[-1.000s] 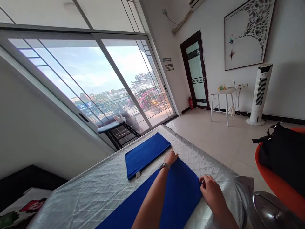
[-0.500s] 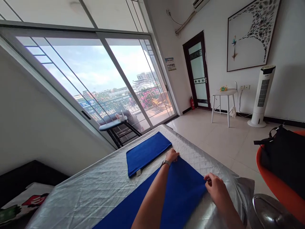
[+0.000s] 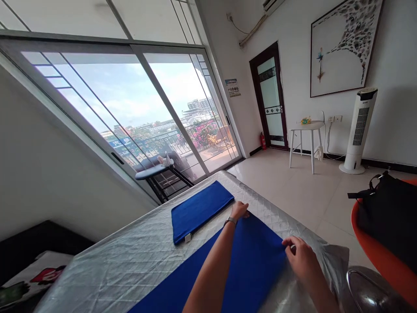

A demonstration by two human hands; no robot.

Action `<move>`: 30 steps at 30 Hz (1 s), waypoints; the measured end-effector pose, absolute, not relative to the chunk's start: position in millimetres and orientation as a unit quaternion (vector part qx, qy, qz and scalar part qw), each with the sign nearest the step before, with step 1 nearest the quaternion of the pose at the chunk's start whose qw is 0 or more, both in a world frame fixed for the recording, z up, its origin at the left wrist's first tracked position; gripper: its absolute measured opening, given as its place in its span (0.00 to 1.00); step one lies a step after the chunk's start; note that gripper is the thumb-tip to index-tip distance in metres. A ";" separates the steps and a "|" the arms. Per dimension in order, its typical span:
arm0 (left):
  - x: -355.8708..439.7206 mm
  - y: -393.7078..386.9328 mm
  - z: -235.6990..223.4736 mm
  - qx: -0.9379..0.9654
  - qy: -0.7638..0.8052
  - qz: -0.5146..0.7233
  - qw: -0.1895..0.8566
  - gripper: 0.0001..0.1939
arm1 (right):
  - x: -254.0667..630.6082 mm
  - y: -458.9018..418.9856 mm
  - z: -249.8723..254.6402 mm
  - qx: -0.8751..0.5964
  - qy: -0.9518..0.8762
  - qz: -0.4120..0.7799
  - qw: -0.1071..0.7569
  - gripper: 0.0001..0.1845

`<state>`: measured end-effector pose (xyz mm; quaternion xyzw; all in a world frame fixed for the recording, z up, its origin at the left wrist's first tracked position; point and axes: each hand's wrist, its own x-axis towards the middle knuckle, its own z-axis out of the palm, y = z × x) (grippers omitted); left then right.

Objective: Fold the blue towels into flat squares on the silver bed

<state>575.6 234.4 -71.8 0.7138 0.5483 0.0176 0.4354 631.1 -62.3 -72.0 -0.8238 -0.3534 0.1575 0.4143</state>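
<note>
A large blue cloth (image 3: 250, 256) lies spread over the silver quilted cover (image 3: 124, 256), running out of view at the bottom. My left hand (image 3: 239, 210), with a band on its wrist, pinches the cloth's far corner. At the right-hand corner, my right hand (image 3: 300, 255) has its thumb and fingers closed on the edge. Between the two hands the cloth's edge is drawn fairly straight. Just beyond it rests a folded blue cloth (image 3: 202, 211) with a small white tag on its near edge; neither hand touches it.
An orange chair (image 3: 361, 230) holding a black bag (image 3: 391, 217) stands on the right, with a shiny metal stool (image 3: 368, 289) below it. Farther back are a white stool (image 3: 306, 127) and a tower fan (image 3: 360, 130). A padded stool (image 3: 153, 169) stands by the window.
Both hands have shifted slightly to the right with the corners of the blue cloth, and its edge has moved along with them. The folded cloth stays put.
</note>
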 end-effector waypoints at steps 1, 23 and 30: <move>579.4 233.5 -72.5 0.709 0.546 0.023 0.447 0.17 | 634.4 -64.2 -72.9 -0.824 -0.349 0.153 0.420 0.14; 432.0 255.8 -1.9 0.713 0.477 0.163 0.487 0.09 | 507.8 -61.8 7.3 -0.674 -0.529 0.183 0.482 0.16; 285.3 257.0 -8.2 0.703 0.544 0.183 0.421 0.08 | 386.5 -32.0 0.4 -0.558 -0.650 0.248 0.451 0.20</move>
